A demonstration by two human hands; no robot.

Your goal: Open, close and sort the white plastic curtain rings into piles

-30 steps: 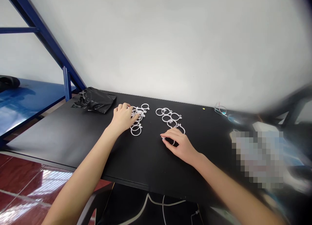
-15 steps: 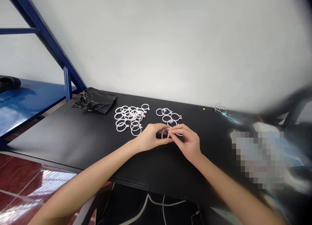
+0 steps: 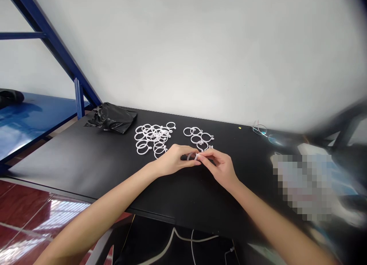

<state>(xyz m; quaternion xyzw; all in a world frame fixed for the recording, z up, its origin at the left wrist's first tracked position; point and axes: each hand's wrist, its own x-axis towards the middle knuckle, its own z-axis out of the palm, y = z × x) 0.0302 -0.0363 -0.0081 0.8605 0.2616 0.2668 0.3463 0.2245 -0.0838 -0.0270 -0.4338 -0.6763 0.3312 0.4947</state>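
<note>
Between my hands is a white curtain ring [image 3: 189,156], partly hidden by my fingers. My left hand [image 3: 178,158] grips its sides between thumb and fingers. With thumb and fingertips, my right hand [image 3: 218,163] pinches the ring's small end on the right. Beyond my left hand lies a heaped pile of white curtain rings [image 3: 153,135], overlapping one another. A smaller, looser group of white rings [image 3: 196,139] sits just past the held one, and my right hand covers part of it.
A crumpled black plastic bag [image 3: 114,117] lies at the table's back left. Eyeglasses [image 3: 259,130] rest near the wall at the right, with a blurred pale package [image 3: 304,184] closer in. Cables [image 3: 172,238] hang below the black table's front edge [image 3: 149,216].
Both hands have shifted slightly left with the ring, which now shows less between the fingers. The piles of rings look the same.
</note>
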